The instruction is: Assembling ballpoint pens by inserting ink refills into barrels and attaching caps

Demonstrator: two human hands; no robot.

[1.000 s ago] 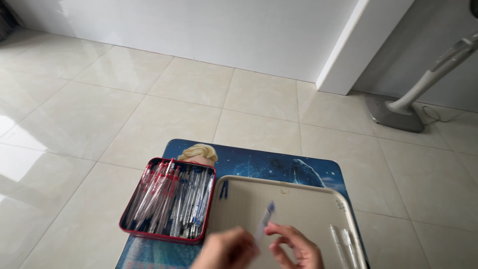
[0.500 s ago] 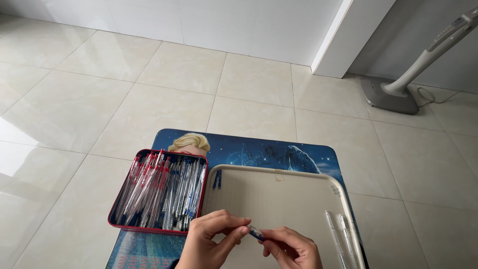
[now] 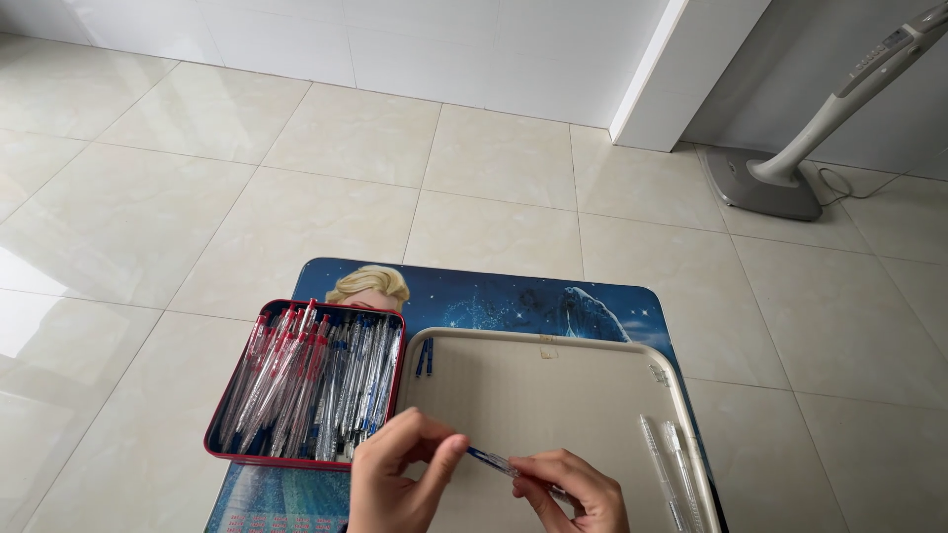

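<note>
Left hand (image 3: 395,479): pinches the pen (image 3: 494,462) tip, over the tray's (image 3: 553,395) near edge.
Right hand (image 3: 578,489): grips the barrel; judged best held level.

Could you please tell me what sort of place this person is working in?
Probably a room in a home: a glossy tiled floor, a low cartoon-printed table with a tin of pens and a tray, and what seems a standing fan's base.
</note>
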